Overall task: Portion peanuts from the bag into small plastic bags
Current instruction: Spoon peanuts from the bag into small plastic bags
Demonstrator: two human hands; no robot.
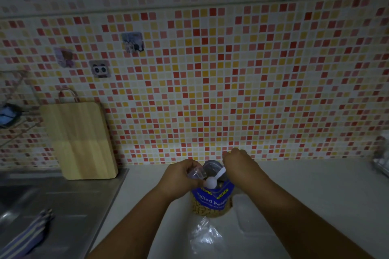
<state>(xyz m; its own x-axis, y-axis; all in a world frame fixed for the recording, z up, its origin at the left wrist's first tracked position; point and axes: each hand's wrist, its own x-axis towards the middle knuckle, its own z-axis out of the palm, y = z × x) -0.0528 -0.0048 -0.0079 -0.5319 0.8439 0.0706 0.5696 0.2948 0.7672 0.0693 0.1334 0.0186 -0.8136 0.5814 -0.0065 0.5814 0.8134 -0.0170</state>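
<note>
1. Peanut bag (212, 200): stands upright on the white counter (315, 195), just short of the tiled wall, between the two forearms. Glossy blue printed band above and a clear lower part showing tan nuts packed tight. The mouth is open and the lining looks grey.
2. White scoop (210, 182): smooth moulded plastic with a round bowl and a short flat handle. The bowl sits at the bag's mouth, and the handle slants up towards the right hand.
3. Right hand (237, 163): fingers curled, apparently pinching the handle end, though the contact is partly hidden behind the hand.
4. Left hand (181, 176): fingers curled round a clear receptacle (196, 173) of thin transparent plastic, held beside the bag's mouth and touching the scoop. Whether it is a small bag or a cup cannot be told.
5. Step in hand, as judged: one scoop of nuts passing between bag and receptacle. The next move calls for a level lift and a slow tip into the narrow opening, with the left hand holding that opening steady.
6. Spare plastic bags (205, 235): a crinkled, shiny film heap lying on the counter in front of the peanut bag.
7. Translucent rectangular piece (250, 218): rounded corners, lying flat beside the heap.
8. Wooden cutting board (80, 141): pale grain, leaning on the mosaic wall (231, 69).
9. Steel sink (42, 200): matte, at left, with a striped cloth (27, 235) on it.
</note>
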